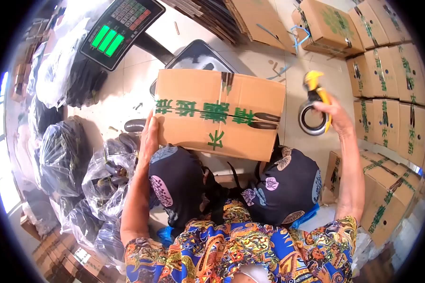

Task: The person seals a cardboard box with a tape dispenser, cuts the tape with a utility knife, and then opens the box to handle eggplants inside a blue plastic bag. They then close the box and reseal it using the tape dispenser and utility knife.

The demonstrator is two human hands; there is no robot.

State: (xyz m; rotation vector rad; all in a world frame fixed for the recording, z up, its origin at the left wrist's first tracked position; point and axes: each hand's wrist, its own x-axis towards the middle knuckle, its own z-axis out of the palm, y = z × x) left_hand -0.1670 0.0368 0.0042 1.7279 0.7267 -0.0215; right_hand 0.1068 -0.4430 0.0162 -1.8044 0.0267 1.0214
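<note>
A closed cardboard box [189, 129] with green printed characters lies across my knees, its near edge by my thighs. My left hand [150, 134] rests flat against the box's left side, fingers stretched along it. Out to the right of the box, my right hand [334, 113] is wrapped round a yellow tape dispenser [312, 81] that carries a roll of tape [313, 119]. The dispenser is apart from the box. Dark strips of tape show on the box's top and right side.
Beyond the box stands a scale platform [200, 54] with a lit green display [107, 41]. Plastic bags of eggplants [111, 174] line the left. Stacked taped cartons [387, 70] fill the right, with more cartons [382, 188] at the lower right. Flat cardboard [259, 21] leans at the top.
</note>
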